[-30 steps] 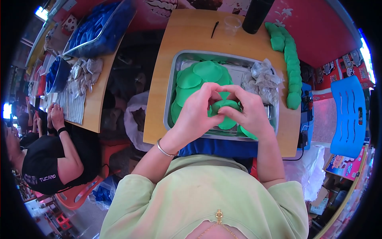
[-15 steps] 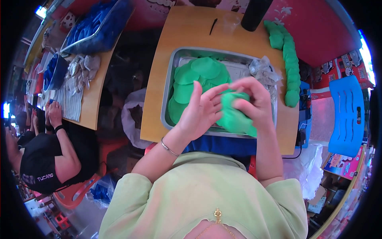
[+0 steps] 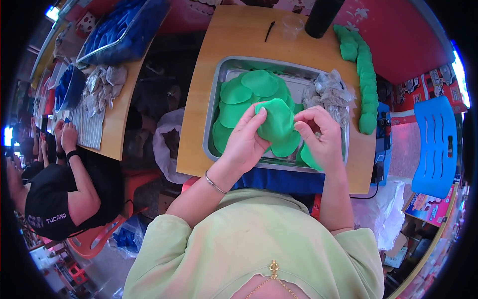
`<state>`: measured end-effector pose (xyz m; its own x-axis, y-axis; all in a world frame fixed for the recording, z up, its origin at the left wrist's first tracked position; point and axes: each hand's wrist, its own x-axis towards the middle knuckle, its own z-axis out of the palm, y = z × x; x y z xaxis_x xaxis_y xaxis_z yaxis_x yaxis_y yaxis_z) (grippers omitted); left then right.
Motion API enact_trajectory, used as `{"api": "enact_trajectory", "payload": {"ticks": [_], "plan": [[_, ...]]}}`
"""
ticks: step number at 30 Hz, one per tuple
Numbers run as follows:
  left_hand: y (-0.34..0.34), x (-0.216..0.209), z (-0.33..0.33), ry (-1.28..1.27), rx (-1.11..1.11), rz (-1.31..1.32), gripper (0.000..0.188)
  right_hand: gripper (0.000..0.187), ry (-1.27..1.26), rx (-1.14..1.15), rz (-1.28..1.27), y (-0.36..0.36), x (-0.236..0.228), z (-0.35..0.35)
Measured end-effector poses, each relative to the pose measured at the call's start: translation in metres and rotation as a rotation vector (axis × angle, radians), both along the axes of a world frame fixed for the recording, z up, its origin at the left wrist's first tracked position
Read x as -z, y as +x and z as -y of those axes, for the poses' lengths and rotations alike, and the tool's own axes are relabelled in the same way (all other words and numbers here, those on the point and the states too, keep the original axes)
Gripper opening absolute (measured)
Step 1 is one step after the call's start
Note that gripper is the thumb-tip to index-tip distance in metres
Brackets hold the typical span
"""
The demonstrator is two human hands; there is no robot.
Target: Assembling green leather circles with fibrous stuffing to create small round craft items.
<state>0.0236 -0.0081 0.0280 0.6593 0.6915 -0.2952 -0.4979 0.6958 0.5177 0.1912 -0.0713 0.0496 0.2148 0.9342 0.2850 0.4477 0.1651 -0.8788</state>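
A thin, limp green disc (image 3: 275, 119) is held up over the metal tray (image 3: 211, 104). My left hand (image 3: 245, 142) grips its left edge between thumb and fingers. Thumb and forefinger of my right hand (image 3: 322, 137) pinch at its right edge. Another piece of green sheet (image 3: 309, 157) shows beneath my right palm; whether those fingers hold it I cannot tell. Overlapping green discs (image 3: 236, 94) lie piled in the tray's left part. Small clear bags with greyish contents (image 3: 331, 92) sit at its right side.
A row of overlapping green pieces (image 3: 366, 79) runs along the table's right edge. A dark cylinder (image 3: 322, 17), a clear cup (image 3: 292, 26) and a thin black stick (image 3: 269, 31) stand or lie at the back. At left, a co-worker (image 3: 64, 194) sits by another table. A blue chair (image 3: 435, 144) is at right.
The bunched green material between my hands is now spread as a flat disc. My left hand has gone from open to gripping its edge; my right hand has moved slightly right.
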Motion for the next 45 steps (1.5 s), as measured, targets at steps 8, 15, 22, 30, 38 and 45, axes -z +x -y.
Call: {"api": "enact_trajectory", "payload": {"ticks": [8, 15, 22, 30, 38, 45], "plan": [[0.006, -0.001, 0.002, 0.022, -0.101, 0.038, 0.025, 0.016, 0.002, 0.042, -0.011, -0.011, 0.003, 0.003], [0.008, 0.003, 0.008, 0.068, -0.052, -0.005, 0.025, 0.018, -0.016, 0.038, -0.061, -0.013, 0.003, 0.002], [0.012, 0.002, 0.01, 0.046, -0.061, 0.056, 0.028, 0.012, -0.056, 0.023, -0.099, -0.009, 0.006, 0.003], [0.015, 0.001, 0.014, 0.127, 0.042, -0.049, 0.02, 0.013, -0.019, 0.07, -0.091, -0.004, 0.001, 0.003], [0.017, 0.009, 0.015, 0.18, -0.01, 0.111, 0.012, 0.026, 0.114, 0.107, 0.235, -0.005, -0.011, 0.013], [0.016, 0.015, 0.013, 0.261, -0.001, 0.272, 0.011, 0.029, 0.285, 0.141, 0.454, -0.011, -0.026, 0.018]]}}
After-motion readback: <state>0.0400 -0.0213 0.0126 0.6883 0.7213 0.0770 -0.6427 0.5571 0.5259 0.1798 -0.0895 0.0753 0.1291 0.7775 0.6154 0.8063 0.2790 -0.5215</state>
